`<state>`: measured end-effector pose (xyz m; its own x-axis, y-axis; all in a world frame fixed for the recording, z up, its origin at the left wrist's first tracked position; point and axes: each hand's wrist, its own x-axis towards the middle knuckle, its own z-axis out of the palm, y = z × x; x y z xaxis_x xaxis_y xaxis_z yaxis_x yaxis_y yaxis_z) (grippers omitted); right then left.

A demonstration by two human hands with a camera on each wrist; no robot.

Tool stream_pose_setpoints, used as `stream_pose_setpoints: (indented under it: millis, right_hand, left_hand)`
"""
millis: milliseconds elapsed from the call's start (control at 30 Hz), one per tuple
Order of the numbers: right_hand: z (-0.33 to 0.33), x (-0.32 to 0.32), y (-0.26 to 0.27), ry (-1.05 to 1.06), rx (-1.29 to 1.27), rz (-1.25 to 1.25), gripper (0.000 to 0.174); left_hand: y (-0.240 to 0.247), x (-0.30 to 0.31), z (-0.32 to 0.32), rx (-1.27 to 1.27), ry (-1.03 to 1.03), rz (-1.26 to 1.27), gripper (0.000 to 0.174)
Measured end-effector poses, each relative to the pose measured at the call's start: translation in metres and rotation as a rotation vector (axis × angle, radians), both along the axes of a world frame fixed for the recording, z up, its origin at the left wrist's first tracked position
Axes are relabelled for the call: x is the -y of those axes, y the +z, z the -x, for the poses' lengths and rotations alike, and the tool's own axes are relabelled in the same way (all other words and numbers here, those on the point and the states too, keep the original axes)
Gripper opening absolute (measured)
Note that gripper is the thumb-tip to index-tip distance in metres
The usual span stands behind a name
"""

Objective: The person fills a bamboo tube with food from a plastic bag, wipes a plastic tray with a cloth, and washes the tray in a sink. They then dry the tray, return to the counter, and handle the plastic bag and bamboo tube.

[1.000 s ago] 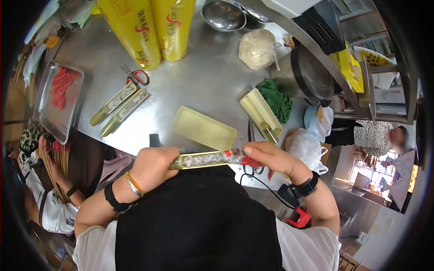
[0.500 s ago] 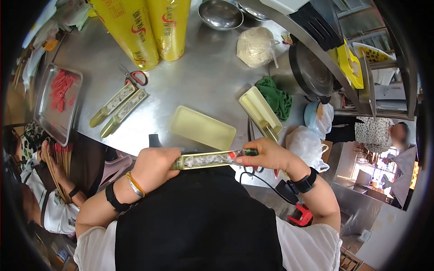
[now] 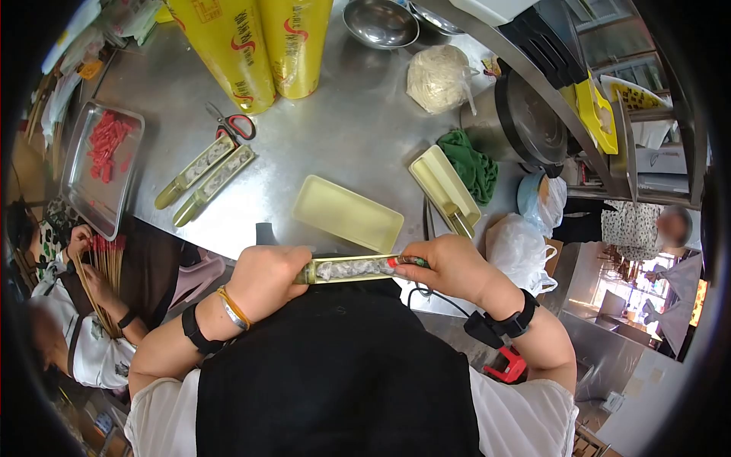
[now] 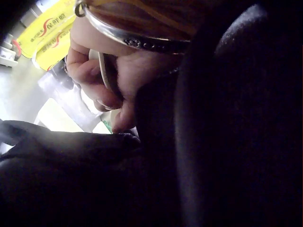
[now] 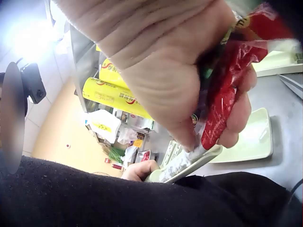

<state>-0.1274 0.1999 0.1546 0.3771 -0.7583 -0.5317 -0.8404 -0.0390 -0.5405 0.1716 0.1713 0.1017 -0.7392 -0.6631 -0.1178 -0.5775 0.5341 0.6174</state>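
Note:
A split bamboo tube with a greyish-white filling lies crosswise in front of the black apron. Its left end is gripped by my left hand, whose curled fingers also show round the pale rim in the left wrist view. My right hand holds a red plastic packet with green and printed parts against the tube's right end. In the right wrist view the packet's red tip comes down right at the filling. Two more filled bamboo halves lie on the steel table beside red-handled scissors.
A pale green tray sits just beyond the tube, with a narrower box and green cloth to its right. Yellow film rolls stand at the back. A metal tray of red pieces is left, near a seated person holding sticks.
My right hand has shifted its fingers on the red packet, now wrapping it at the tube's right end. The left hand keeps its grip. The seated person's hand has moved onto the sticks.

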Motion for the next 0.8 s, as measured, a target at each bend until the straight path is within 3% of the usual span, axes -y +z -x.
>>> stream_pose_setpoints:
  millis: [800]
  right_hand:
    - [0.012,-0.002,-0.003,-0.137,0.215,-0.097,0.013]
  left_hand:
    - [-0.003,0.0,-0.004,-0.042,0.028,-0.006,0.029]
